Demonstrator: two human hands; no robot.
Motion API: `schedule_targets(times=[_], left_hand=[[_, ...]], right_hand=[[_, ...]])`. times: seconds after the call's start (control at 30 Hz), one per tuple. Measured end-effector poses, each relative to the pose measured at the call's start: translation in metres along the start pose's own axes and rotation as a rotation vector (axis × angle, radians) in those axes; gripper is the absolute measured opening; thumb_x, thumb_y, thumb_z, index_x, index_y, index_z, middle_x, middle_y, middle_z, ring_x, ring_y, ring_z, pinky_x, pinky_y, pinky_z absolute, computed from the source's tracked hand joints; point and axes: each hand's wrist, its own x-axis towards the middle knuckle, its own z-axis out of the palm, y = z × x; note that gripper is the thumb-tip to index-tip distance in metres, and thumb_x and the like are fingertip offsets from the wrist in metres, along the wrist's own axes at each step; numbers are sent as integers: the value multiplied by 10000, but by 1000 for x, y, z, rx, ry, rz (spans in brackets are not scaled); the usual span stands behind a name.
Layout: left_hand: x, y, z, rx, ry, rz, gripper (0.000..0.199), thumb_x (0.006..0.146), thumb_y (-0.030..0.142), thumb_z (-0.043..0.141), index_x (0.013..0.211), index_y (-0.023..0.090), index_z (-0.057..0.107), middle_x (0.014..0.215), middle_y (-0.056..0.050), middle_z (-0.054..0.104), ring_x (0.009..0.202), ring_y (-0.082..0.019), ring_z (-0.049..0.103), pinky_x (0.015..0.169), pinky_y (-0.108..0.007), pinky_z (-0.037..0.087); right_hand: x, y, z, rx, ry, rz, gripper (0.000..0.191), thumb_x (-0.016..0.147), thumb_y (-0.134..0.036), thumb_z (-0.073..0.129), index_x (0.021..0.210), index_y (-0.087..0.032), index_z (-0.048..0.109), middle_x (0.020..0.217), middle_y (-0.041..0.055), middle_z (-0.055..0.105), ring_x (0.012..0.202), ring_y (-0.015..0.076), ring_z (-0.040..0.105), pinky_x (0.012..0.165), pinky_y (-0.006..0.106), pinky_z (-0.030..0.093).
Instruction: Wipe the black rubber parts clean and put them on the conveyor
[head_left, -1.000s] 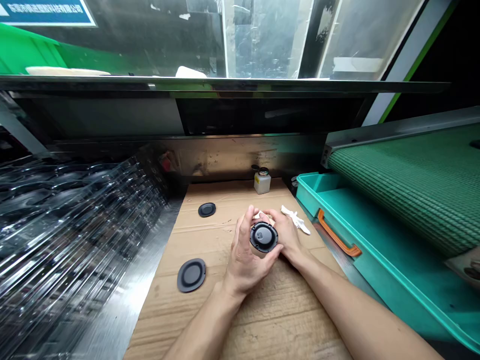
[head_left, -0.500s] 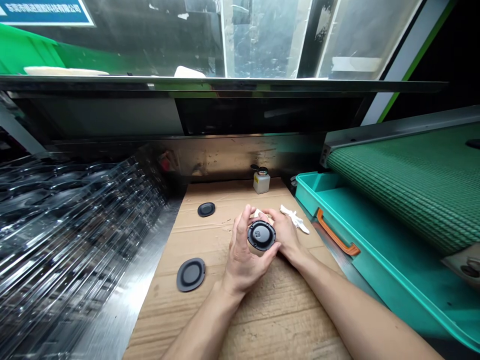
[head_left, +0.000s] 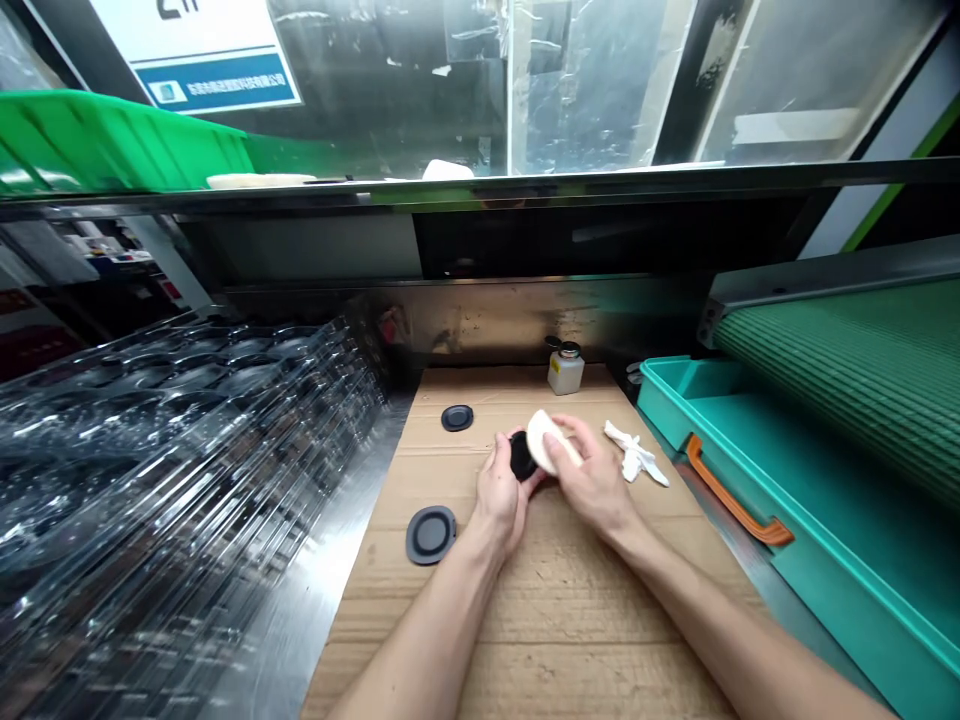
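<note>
My left hand (head_left: 501,490) is closed around a round black part (head_left: 522,456), tilted up above the cardboard. Between the fingers and thumb of my right hand (head_left: 596,478) is a white round pad (head_left: 546,440), held against or just in front of the black part's right side; whether they touch I cannot tell. Left of my hands, two dark round discs lie flat: a smaller disc (head_left: 457,418) farther back and a larger disc (head_left: 431,535) nearer me. A crumpled white cloth or tissue (head_left: 636,455) lies right of my right hand.
A small white bottle (head_left: 566,372) with its black lid flipped up stands at the back of the cardboard (head_left: 570,620). Stacked clear plastic trays (head_left: 187,440) fill the left. On the right are a teal bin (head_left: 840,590) with an orange handle (head_left: 735,495) and a green conveyor belt (head_left: 847,350).
The black part has turned in my left hand, so its printed face no longer shows. My right hand has come round with the white pad now in plain sight. The camera has swung left.
</note>
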Motion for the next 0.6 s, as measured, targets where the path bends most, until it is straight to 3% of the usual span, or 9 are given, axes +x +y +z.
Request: schedule_targets(times=[0.1, 0.2, 0.27, 0.4, 0.53, 0.6], left_hand=[[2, -1, -2, -96, -112, -142, 420, 953, 433, 433, 1065, 88, 646, 1106, -183, 677, 1066, -270, 634, 919, -389, 532], [2, -1, -2, -140, -147, -153, 362, 965, 375, 422, 1126, 124, 626, 1172, -157, 663, 1110, -257, 617, 945, -405, 519], [4, -1, -3, -143, -132, -165, 339, 971, 340, 413, 1134, 127, 620, 1193, -152, 655, 1125, -251, 610, 954, -411, 515], [7, -1, -5, -140, -130, -167, 341, 969, 323, 412, 1097, 88, 623, 1136, -172, 671, 1105, -263, 617, 960, -406, 513], [9, -1, -7, -132, -116, -153, 320, 968, 316, 420, 1103, 99, 613, 1169, -166, 657, 1105, -258, 616, 959, -427, 515], [10, -2, -7, -134, -90, -146, 290, 963, 302, 434, 1081, 108, 615, 1160, -157, 661, 1093, -246, 623, 957, -412, 518]], right_hand=[[-9, -9, 7, -138, -105, -68, 439, 899, -482, 513, 1299, -307, 555, 1042, 33, 714, 892, 231, 678, 766, 319, 520], [-7, -6, 5, -316, -20, -10, 420, 893, -510, 507, 1266, -335, 593, 949, 29, 733, 824, 247, 686, 738, 344, 524], [-4, -2, 3, -315, 13, 11, 413, 898, -499, 498, 1252, -315, 607, 967, 35, 733, 840, 245, 688, 756, 343, 528], [-1, 2, 1, -204, -106, -68, 376, 902, -449, 509, 1232, -310, 623, 1090, 19, 710, 967, 221, 672, 856, 316, 514], [2, 1, 0, -254, 0, 14, 392, 898, -453, 507, 1224, -274, 630, 1064, 45, 717, 963, 238, 672, 859, 337, 513], [3, 0, -1, -246, -40, -4, 378, 901, -445, 503, 1215, -281, 635, 1076, 38, 714, 965, 233, 671, 854, 328, 513]])
